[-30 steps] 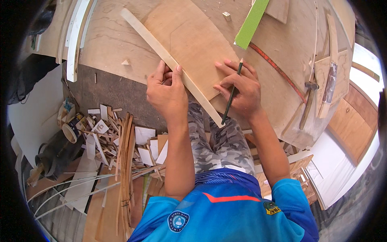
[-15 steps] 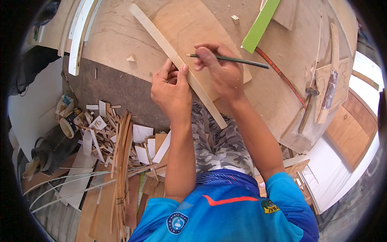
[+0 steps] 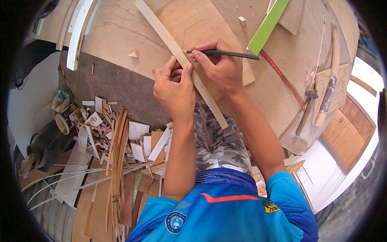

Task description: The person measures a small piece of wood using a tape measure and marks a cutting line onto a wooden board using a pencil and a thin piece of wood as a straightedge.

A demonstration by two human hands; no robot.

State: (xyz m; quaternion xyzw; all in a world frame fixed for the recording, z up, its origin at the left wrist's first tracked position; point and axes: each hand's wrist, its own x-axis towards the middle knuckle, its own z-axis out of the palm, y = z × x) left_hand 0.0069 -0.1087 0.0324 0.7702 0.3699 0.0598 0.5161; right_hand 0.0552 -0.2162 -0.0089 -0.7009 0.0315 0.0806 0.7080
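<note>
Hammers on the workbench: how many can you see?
1. The hammer lies on the right part of the bench, its head beside a plywood offcut, handle pointing toward the bench edge. Others may be hidden under the offcuts.

A large plywood workbench (image 3: pixel 121 32) fills the upper frame in bright daylight. Lower left, the floor (image 3: pixel 60 209) lies strewn with wood offcuts (image 3: pixel 121 141) (strips and veneer mostly). A brown cabinet door (image 3: pixel 346 133) stands at right.
</note>
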